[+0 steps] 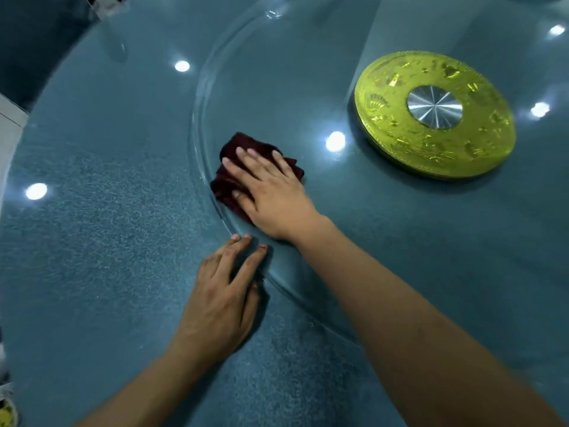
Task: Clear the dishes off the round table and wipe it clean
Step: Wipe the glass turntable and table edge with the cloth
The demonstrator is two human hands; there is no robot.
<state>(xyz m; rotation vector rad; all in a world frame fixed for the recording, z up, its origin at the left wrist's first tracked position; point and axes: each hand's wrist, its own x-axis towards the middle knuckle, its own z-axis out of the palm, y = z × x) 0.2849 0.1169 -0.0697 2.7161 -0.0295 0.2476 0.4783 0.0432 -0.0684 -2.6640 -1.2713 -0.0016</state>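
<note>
A dark red cloth [234,149] lies crumpled on the clear glass turntable [277,72], close to its left rim. My right hand [268,192] presses flat on the cloth with fingers spread, covering most of it. My left hand [224,291] rests on the blue speckled round table [92,241], its fingertips touching the turntable's rim just below the cloth. No dishes show on the table.
A gold embossed disc with a silver hub [434,114] sits under the glass at the turntable's centre, to the right. Ceiling lights reflect off the surface. The table's edge curves along the left, with dark floor beyond. A small yellow object [6,411] peeks in at bottom left.
</note>
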